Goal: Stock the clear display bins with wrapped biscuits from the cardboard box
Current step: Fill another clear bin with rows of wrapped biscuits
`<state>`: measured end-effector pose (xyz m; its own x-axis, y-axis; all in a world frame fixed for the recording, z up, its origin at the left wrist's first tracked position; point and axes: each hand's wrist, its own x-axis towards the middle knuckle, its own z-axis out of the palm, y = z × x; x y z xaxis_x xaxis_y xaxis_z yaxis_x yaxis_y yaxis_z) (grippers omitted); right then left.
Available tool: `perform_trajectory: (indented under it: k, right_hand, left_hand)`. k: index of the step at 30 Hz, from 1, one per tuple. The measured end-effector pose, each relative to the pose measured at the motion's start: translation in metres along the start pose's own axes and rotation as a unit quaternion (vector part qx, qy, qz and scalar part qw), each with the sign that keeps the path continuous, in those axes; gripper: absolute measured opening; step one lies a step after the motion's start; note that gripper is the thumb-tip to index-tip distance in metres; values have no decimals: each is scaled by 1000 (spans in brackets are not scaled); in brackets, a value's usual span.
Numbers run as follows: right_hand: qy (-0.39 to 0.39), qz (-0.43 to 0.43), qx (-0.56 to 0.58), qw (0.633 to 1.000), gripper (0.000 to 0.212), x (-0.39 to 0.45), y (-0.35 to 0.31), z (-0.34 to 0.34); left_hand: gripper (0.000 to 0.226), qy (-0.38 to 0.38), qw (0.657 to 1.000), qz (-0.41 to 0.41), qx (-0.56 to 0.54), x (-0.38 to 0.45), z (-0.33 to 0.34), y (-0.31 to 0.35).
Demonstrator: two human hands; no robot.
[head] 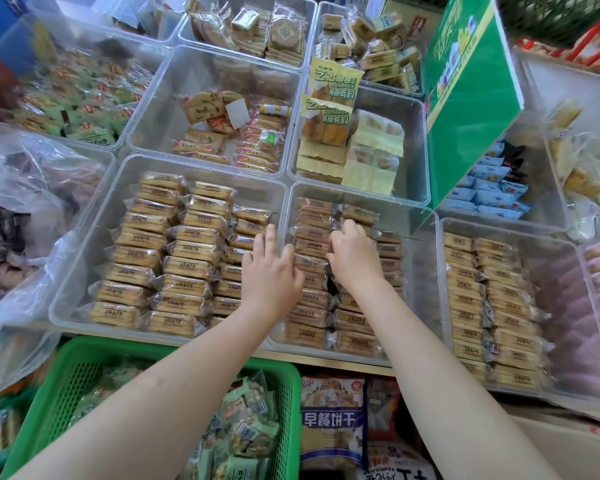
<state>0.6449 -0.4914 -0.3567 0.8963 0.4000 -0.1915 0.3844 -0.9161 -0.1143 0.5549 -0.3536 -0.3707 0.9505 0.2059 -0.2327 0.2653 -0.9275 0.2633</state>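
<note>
Both arms reach forward over a grid of clear bins. The middle bin [416,237] in the near row holds two columns of wrapped biscuits [312,237], each pack lying flat with its long axis running left to right, stacked one behind another from the near wall toward the far one. The right hand [352,252] rests on these packs with fingers curled down into the gap between the columns; whether its grip has closed on a pack cannot be told. The left hand [271,268] lies over the wall between this bin and the left bin [94,271], fingers straight and spread, holding nothing. The left bin carries three columns of the same packs, likewise crosswise. A right bin [442,306] holds two more columns. A green box [471,109] stands tilted behind, and a green basket [63,393] of green packets sits below.
</note>
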Motion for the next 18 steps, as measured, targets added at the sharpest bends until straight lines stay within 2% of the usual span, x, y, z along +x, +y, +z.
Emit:
perform_trajectory:
  k: [4,9,13,18]
  right_hand:
    - [-16,36,0,999,12,-4,3,1]
    - [-43,81,91,992,8,0,2,2]
    - [-20,115,173,978,9,-1,6,7]
    - [21,145,256,956,12,-4,13,17]
  left_hand:
    - [41,-7,1000,-5,12,1,-1,1]
    - [37,22,1000,0,-10,0,-2,0]
    - [33,67,998,-3,5,13,-8,1]
    - [40,33,997,-26,63,30,-14,6]
